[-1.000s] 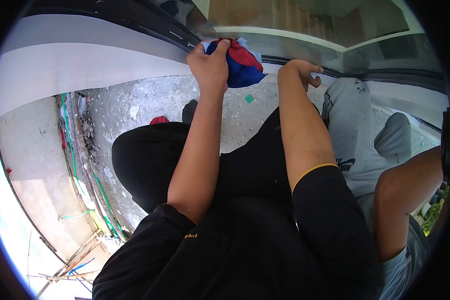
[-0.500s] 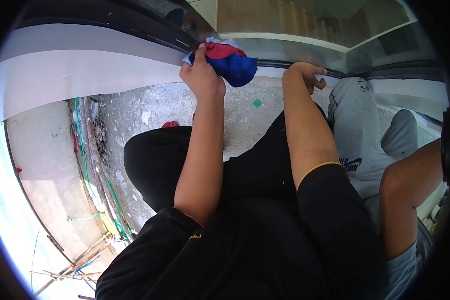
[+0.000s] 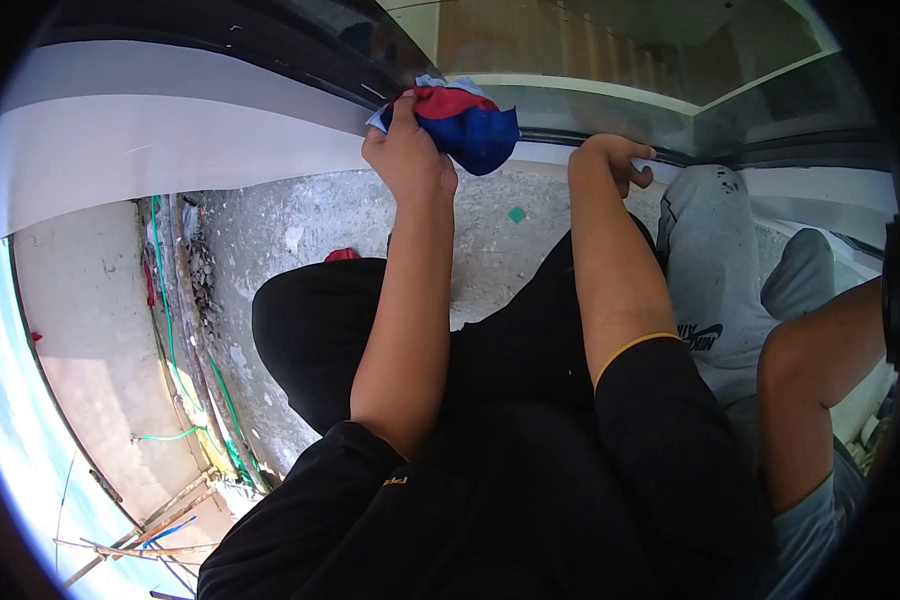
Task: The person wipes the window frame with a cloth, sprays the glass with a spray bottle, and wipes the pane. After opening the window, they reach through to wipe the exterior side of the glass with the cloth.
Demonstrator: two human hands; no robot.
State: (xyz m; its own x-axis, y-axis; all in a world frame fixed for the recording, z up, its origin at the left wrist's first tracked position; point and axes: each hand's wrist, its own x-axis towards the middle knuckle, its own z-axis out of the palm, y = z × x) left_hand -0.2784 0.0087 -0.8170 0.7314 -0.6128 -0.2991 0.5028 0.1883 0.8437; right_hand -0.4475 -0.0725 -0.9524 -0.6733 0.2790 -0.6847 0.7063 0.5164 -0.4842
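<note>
My left hand is closed on a bunched cloth of blue, red and pale blue fabric. The cloth is against the lower corner of the dark window frame, below the glass pane. To the right, my right hand rests at the bottom frame rail, wrist bent. Its visible fingers are apart, one reaching along the rail and one hanging below it; the others are hidden behind the hand. No object shows in it.
Another person in grey trousers sits close on my right, with a bare arm near mine. Below lies a rough concrete floor with a green chip. Poles and a green hose run along the left edge.
Both hands keep nearly the same places, the left still holding the cloth at the frame. The whole view has shifted very slightly.
</note>
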